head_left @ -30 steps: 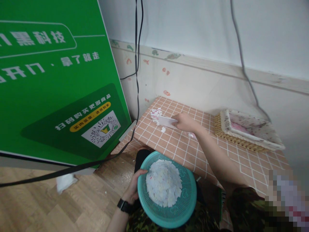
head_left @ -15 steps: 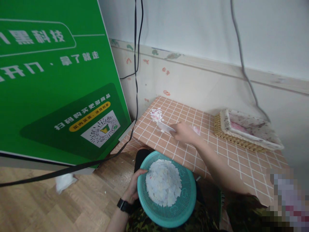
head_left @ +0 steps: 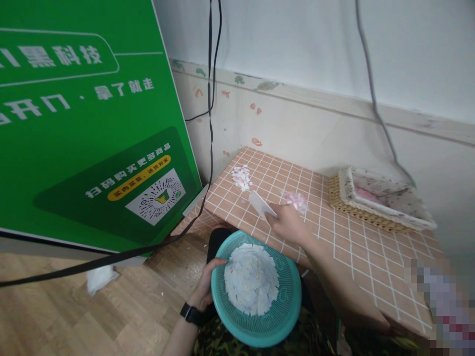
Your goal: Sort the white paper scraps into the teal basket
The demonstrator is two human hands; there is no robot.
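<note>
My left hand (head_left: 210, 279) grips the left rim of a teal plastic colander (head_left: 289, 301), which rests on my lap. A mound of small whitish flakes (head_left: 252, 281), like paper scraps, lies inside it. Over the table's front edge, my right hand (head_left: 288, 223) is closed around a flat white strip (head_left: 260, 203), shaped like a scraper; its free end points toward the back left. Just beyond that end sits a small heap of white and pink scraps (head_left: 241, 177). Another patch of pink and white scraps (head_left: 296, 200) lies behind my right hand.
A wicker basket with a cloth lining (head_left: 378, 207) stands at the table's right, against the wall. The table (head_left: 356, 257) has a brown checked cover. A green printed panel (head_left: 92, 123) rises at left, and a black cable (head_left: 211, 128) hangs before it. White plastic (head_left: 101, 279) lies on the floor.
My right hand has drawn back toward me with the white strip, away from the scrap heap. The pink patch behind it shows more fully. My left hand and the colander stay put.
</note>
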